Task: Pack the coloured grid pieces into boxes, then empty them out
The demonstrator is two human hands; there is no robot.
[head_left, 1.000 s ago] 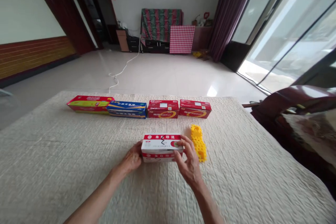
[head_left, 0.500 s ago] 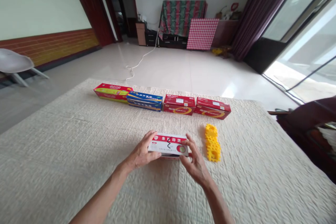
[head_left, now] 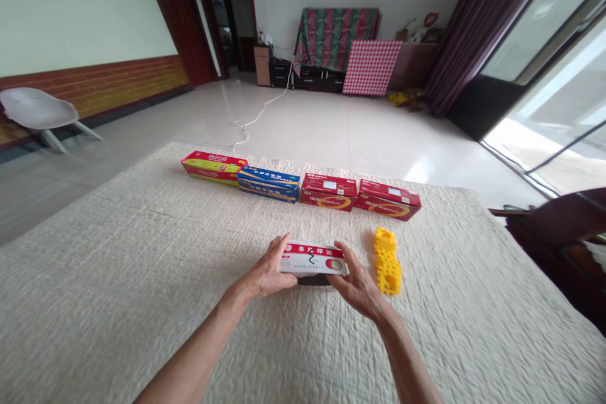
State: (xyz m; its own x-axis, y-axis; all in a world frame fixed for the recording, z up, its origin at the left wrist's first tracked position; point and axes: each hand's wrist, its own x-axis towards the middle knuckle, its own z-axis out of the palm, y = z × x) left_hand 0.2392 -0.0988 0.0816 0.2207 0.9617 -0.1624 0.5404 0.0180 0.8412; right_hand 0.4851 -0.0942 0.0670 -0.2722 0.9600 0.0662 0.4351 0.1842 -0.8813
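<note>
Looking down through the head camera, I see a cream quilted cloth (head_left: pixel 118 303) filling the lower half of the frame. Just above centre, four flat boxes lie end to end in a row: a red-and-yellow box (head_left: pixel 214 167), a blue box (head_left: pixel 268 182) and two red boxes (head_left: pixel 329 190) (head_left: pixel 389 199). Below them, at centre, a white-and-red box (head_left: pixel 312 258) has its long axis running left to right, parallel to that row. A dark shadow beneath suggests it sits just off the cloth. My left hand (head_left: pixel 269 271) clasps its left end and my right hand (head_left: pixel 360 284) its right end, fingers curled close, both equally near. A yellow block (head_left: pixel 387 252) lies just right of the right hand, pointing up-frame.
</note>
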